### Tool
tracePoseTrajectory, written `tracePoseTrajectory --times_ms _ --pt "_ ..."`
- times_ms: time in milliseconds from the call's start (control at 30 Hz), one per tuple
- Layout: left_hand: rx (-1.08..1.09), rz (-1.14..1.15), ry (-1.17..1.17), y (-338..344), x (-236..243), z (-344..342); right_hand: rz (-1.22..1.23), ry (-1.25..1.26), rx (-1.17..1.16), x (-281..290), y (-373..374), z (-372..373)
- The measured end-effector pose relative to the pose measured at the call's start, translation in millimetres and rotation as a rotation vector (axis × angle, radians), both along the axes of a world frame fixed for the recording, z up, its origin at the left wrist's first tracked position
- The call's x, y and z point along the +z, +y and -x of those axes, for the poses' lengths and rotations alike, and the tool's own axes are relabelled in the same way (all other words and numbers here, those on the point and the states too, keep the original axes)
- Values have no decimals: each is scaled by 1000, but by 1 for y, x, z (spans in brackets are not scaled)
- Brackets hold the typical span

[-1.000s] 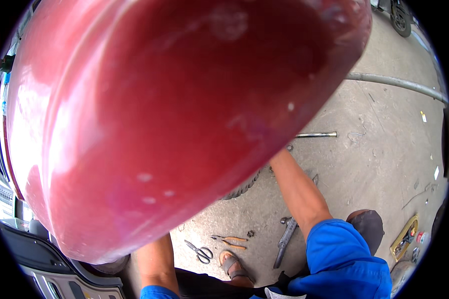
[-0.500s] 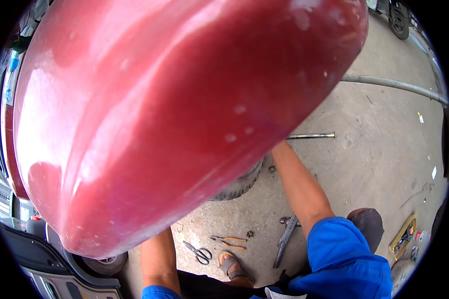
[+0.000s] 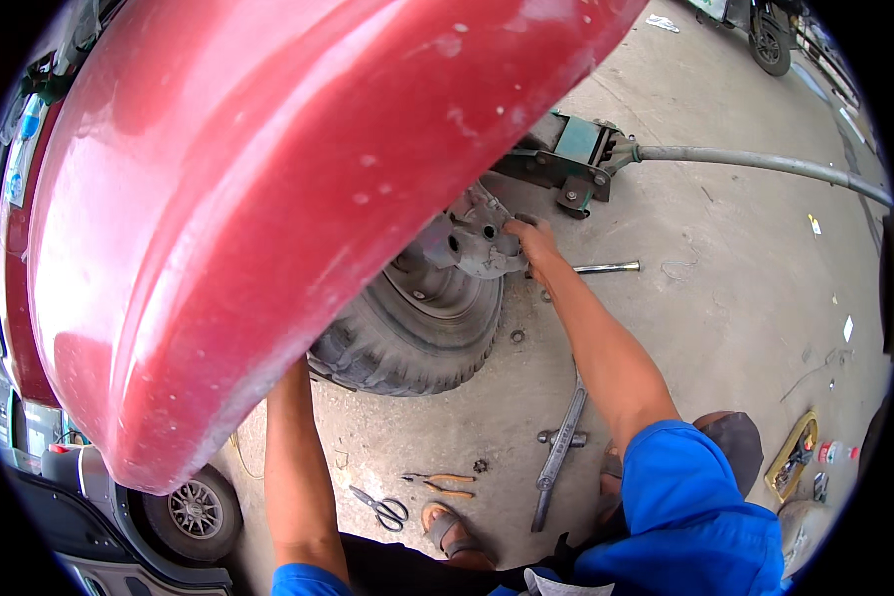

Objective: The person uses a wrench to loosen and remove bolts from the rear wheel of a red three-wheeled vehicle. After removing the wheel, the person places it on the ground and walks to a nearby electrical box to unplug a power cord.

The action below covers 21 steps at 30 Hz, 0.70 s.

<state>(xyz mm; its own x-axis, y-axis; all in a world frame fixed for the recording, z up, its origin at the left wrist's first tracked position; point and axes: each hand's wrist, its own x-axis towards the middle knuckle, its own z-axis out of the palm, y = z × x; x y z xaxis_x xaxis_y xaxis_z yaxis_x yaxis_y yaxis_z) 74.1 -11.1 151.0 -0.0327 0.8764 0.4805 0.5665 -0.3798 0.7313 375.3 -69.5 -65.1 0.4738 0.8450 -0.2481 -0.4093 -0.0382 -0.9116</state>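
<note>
Compared with half a second ago, the red fender (image 3: pixel 298 189) sits farther up and left in view, uncovering the tyre (image 3: pixel 427 348), the right hand and the green jack (image 3: pixel 578 139). Nearest, that fender hides the left hand; only the left forearm (image 3: pixel 303 467) shows, so I cannot tell how its fingers stand. Beyond it, the right hand (image 3: pixel 534 243) is at the outer end of a dusty grey metal part (image 3: pixel 482 253) beside the wheel, fingers bent around its edge; whether they are clamped on it I cannot tell. The step in hand seems to be handling this part under the fender, and the next move probably calls for a firm hold and a clear sight of the hidden side. On the worn concrete floor (image 3: pixel 705 358) lie scissors (image 3: pixel 391 515), orange-handled pliers (image 3: pixel 445 485), a long steel tool (image 3: pixel 559 457) and a shiny bar (image 3: pixel 611 267), with a yellow tray (image 3: pixel 773 482) off to the right. Farther out, the jack's long handle (image 3: pixel 765 162) reaches rightward, and a scooter's wheel (image 3: pixel 769 45) stands beyond.
</note>
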Motion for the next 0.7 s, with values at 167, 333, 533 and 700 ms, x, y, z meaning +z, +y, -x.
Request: tracePoseTrajectory --times_ms 167,333,533,700 --pt "-61 -48 74 -17 8 -1 39 -259 22 -5 10 9" --pt "-79 -63 9 0 -3 8 237 -773 235 -18 25 11" --pt "-198 -79 -72 -2 -1 1 217 -874 285 -21 23 23" --pt "-1 -89 30 20 -13 25 164 -869 266 -13 21 32"
